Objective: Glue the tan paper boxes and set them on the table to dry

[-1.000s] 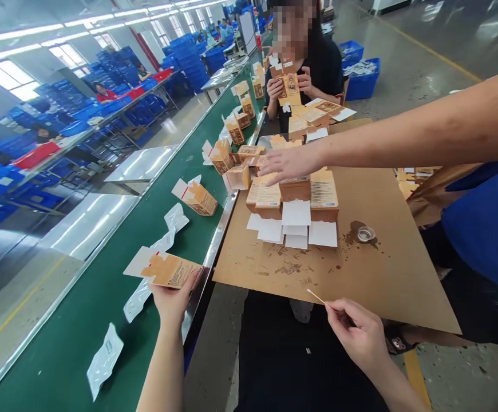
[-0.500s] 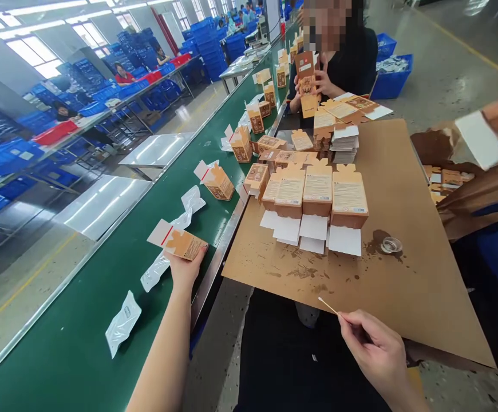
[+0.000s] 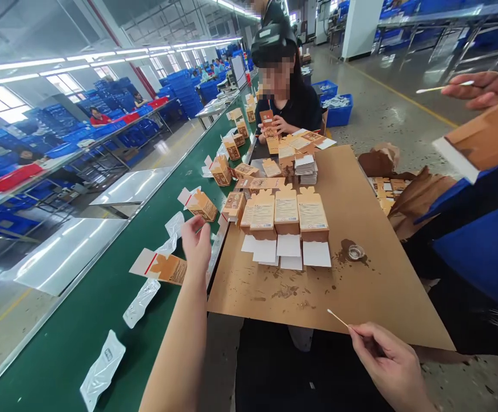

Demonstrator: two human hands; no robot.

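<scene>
Two cotton swabs (image 3: 338, 319) show, one at the worktop's (image 3: 386, 286) near edge; one clear dish (image 3: 355, 252) sits toward its right edge, two blue bins (image 3: 338, 112) past its far-right corner.

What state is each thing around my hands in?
Left hand: nothing visible held, fingers curled
Right hand: pinching the cotton swab
Cotton swab: held, white tip free
Nearest carton: on green belt, end flap open
Nearest silver pouch: lying, wrinkled
Clear dish: resting amid a dark patch
Cardboard sheet: spotted dark
Grouped boxes: white flaps open
</scene>
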